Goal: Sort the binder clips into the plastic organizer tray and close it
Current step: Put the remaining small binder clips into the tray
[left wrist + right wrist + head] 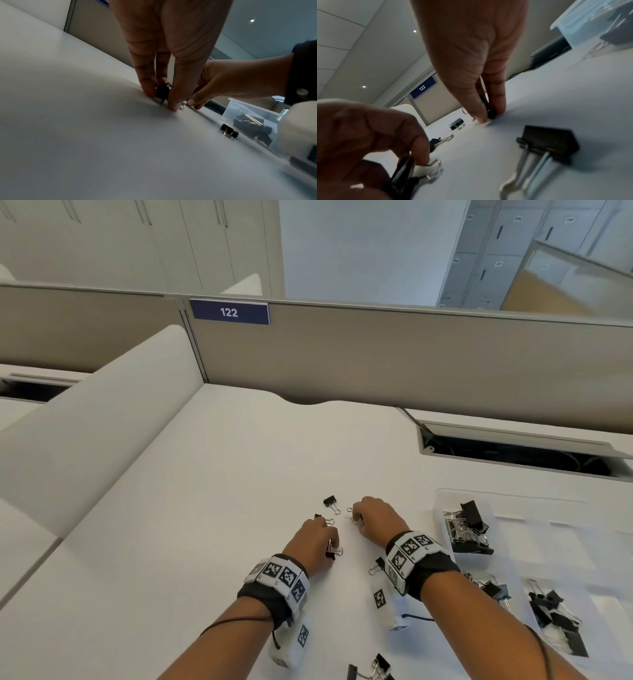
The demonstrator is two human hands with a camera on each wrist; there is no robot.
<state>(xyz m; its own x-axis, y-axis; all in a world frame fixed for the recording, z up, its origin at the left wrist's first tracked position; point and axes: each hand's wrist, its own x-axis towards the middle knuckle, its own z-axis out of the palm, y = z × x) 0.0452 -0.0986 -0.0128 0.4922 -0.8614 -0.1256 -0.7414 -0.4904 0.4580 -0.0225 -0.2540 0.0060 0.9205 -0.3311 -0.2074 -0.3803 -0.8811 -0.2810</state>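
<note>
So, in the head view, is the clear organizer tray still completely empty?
No. The clear tray at the right of the desk already holds a pile of black binder clips.

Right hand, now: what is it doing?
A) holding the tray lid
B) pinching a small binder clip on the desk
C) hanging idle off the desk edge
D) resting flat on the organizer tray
B: in the right wrist view the right hand has thumb and finger closed on a small black binder clip on the desk, apart from the organizer tray.
</note>
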